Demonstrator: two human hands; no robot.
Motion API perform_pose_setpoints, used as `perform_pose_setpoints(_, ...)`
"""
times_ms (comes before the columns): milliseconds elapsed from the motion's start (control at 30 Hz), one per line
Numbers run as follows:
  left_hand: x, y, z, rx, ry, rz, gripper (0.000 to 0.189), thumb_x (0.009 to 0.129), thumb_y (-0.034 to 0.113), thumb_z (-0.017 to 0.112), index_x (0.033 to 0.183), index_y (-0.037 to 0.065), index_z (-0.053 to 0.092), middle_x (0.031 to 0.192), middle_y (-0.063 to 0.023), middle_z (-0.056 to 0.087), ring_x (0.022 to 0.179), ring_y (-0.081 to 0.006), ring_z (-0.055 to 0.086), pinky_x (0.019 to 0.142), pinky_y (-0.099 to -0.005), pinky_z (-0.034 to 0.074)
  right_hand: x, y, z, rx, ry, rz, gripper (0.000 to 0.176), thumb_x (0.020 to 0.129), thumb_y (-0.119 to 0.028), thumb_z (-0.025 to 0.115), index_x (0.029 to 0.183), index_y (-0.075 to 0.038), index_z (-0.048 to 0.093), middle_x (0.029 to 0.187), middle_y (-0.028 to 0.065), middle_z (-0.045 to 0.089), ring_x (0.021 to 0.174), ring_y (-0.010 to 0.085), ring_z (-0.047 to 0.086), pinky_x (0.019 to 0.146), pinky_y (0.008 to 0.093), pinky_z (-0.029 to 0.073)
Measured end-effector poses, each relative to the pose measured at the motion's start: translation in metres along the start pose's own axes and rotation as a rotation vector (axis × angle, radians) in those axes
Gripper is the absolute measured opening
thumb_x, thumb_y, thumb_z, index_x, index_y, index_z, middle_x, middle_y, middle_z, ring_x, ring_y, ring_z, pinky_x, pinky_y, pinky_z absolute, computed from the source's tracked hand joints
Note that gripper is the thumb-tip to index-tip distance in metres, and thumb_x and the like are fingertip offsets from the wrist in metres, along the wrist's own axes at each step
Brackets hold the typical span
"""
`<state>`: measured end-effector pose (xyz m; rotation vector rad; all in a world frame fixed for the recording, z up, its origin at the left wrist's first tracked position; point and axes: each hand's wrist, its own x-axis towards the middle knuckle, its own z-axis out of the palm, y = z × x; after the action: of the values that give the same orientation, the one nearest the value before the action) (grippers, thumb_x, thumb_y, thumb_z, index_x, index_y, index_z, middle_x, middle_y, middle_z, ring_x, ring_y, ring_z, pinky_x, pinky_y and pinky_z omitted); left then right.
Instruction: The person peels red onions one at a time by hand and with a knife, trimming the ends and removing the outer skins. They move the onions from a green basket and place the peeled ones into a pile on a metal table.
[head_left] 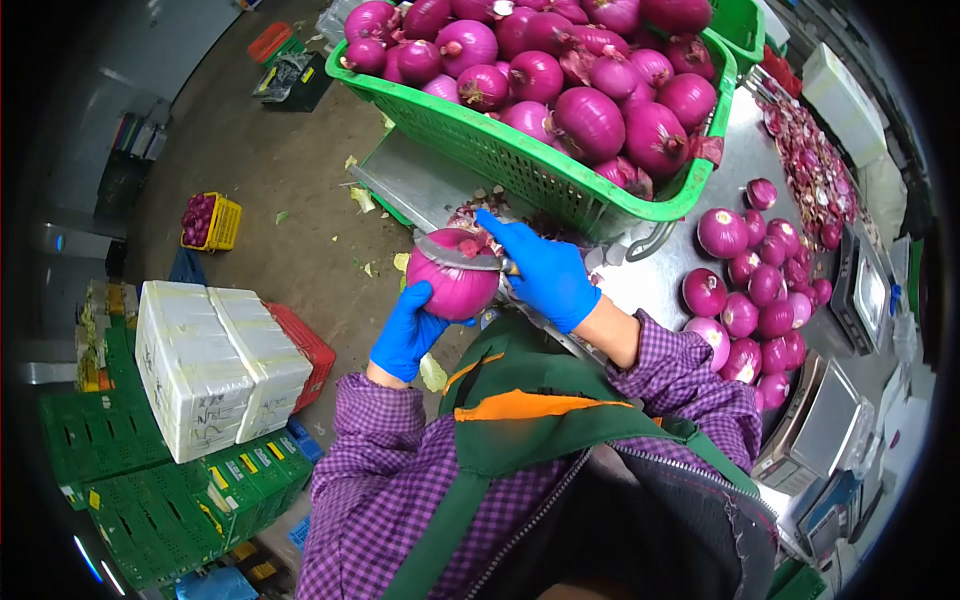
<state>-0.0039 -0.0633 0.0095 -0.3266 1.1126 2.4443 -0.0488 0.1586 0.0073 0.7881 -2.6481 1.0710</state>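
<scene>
The biggest danger is a cut. The onion (455, 294), in the middle of the view, is round and looks slick, so the knife (460, 259) could slide and nick the left hand (405, 335), at the onion's 7 o'clock. That hand cups the onion from the side and below. The right hand (548, 272), at the onion's 3 o'clock, is wrapped around the knife's handle. The blade lies across the onion's top; I cannot tell how deep it goes.

Next, a loose left hand could drop the onion on the floor (320, 190). A smaller worry: the green bin (500, 160) at 12 o'clock is heaped above its rim, so a bump could make onions roll out.

That bin looks biggest, and it is full of purple onions. Next come green crates (150, 520) at 8 o'clock, then white boxes (190, 370) just above them; their insides are hidden. The small yellow basket (228, 225), near 10 o'clock, holds purple round things, maybe onions.
</scene>
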Motion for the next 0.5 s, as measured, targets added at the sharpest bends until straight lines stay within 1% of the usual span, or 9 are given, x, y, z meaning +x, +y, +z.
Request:
perform_pose_setpoints(100, -0.001, 0.002, -0.003, -0.019, -0.070, -0.027, 0.087, 0.078, 0.031, 0.073, 0.146, 0.008, 0.024, 0.140, -0.0160, 0.042, 0.123, -0.0337, 0.050, 0.090, -0.0488, 0.052, -0.016, 0.021, 0.000, -0.021, 0.012, 0.108, 0.074, 0.075, -0.011, 0.065, 0.143, -0.021, 0.038, 0.107, 0.0103, 0.061, 0.070, 0.0287, 0.065, 0.057, 0.0386, 0.052)
perform_pose_setpoints(167, 0.000, -0.001, -0.002, -0.044, -0.113, -0.056, 0.088, 0.076, 0.029, 0.075, 0.146, 0.008, 0.024, 0.139, -0.0154, 0.042, 0.123, -0.0327, 0.049, 0.092, -0.0464, 0.051, -0.024, 0.019, -0.001, 0.047, 0.054, 0.080, 0.074, 0.074, -0.009, 0.065, 0.142, -0.021, 0.039, 0.105, 0.0092, 0.061, 0.073, 0.0281, 0.065, 0.059, 0.0380, 0.052)
perform_pose_setpoints(233, 0.006, -0.005, 0.016, 0.338, -0.003, 0.197, 0.094, 0.070, 0.023, 0.081, 0.144, 0.009, 0.025, 0.138, -0.0131, 0.041, 0.125, -0.0297, 0.047, 0.098, -0.0410, 0.048, -0.025, 0.013, 0.002, 0.065, 0.161, 0.061, 0.075, 0.073, -0.009, 0.066, 0.142, -0.022, 0.039, 0.106, 0.0091, 0.061, 0.076, 0.0285, 0.065, 0.061, 0.0381, 0.052)
perform_pose_setpoints(267, 0.008, -0.006, 0.025, 0.340, -0.005, 0.194, 0.094, 0.070, 0.023, 0.081, 0.144, 0.009, 0.025, 0.138, -0.0131, 0.041, 0.125, -0.0297, 0.047, 0.098, -0.0410, 0.048, -0.026, 0.012, 0.004, 0.117, 0.162, 0.095, 0.072, 0.075, -0.011, 0.066, 0.141, -0.022, 0.041, 0.105, 0.0092, 0.061, 0.077, 0.0297, 0.064, 0.062, 0.0380, 0.052)
perform_pose_setpoints(333, 0.010, -0.007, 0.039, 0.614, 0.105, 0.421, 0.102, 0.063, 0.021, 0.087, 0.143, 0.009, 0.025, 0.137, -0.0104, 0.040, 0.126, -0.0265, 0.045, 0.104, -0.0389, 0.043, -0.028, 0.009, 0.007, 0.150, 0.160, 0.107, 0.069, 0.077, -0.011, 0.066, 0.141, -0.021, 0.041, 0.104, 0.0096, 0.062, 0.077, 0.0305, 0.064, 0.062, 0.0386, 0.052)
perform_pose_setpoints(367, 0.012, -0.010, 0.040, 0.617, 0.103, 0.417, 0.102, 0.063, 0.021, 0.087, 0.143, 0.009, 0.025, 0.137, -0.0104, 0.040, 0.126, -0.0265, 0.045, 0.104, -0.0389, 0.043, -0.029, 0.007, 0.008, 0.182, 0.155, 0.116, 0.067, 0.078, -0.011, 0.065, 0.141, -0.020, 0.042, 0.103, 0.0099, 0.062, 0.077, 0.0313, 0.064, 0.062, 0.0392, 0.052)
perform_pose_setpoints(433, 0.015, -0.017, 0.038, 0.743, 0.153, 0.597, 0.102, 0.063, 0.023, 0.087, 0.142, 0.010, 0.024, 0.137, -0.0084, 0.039, 0.125, -0.0252, 0.045, 0.106, -0.0407, 0.040, -0.030, 0.009, 0.022, 0.236, 0.157, 0.155, 0.065, 0.080, -0.012, 0.064, 0.140, -0.020, 0.042, 0.103, 0.0111, 0.063, 0.077, 0.0321, 0.065, 0.062, 0.0403, 0.052)
perform_pose_setpoints(467, 0.019, -0.020, 0.036, 0.746, 0.151, 0.594, 0.102, 0.063, 0.023, 0.087, 0.142, 0.010, 0.024, 0.137, -0.0084, 0.039, 0.125, -0.0252, 0.045, 0.106, -0.0407, 0.040, -0.030, 0.010, 0.027, 0.288, 0.160, 0.188, 0.063, 0.081, -0.013, 0.064, 0.140, -0.019, 0.043, 0.103, 0.0122, 0.064, 0.078, 0.0330, 0.065, 0.063, 0.0413, 0.052)
perform_pose_setpoints(500, 0.024, -0.021, 0.036, 0.587, 0.135, 0.638, 0.102, 0.063, 0.024, 0.088, 0.142, 0.010, 0.025, 0.137, -0.0080, 0.040, 0.125, -0.0248, 0.045, 0.107, -0.0409, 0.039, -0.027, 0.007, 0.028, 0.289, 0.164, 0.190, 0.063, 0.081, -0.013, 0.064, 0.140, -0.019, 0.043, 0.103, 0.0122, 0.064, 0.078, 0.0330, 0.065, 0.063, 0.0413, 0.052)
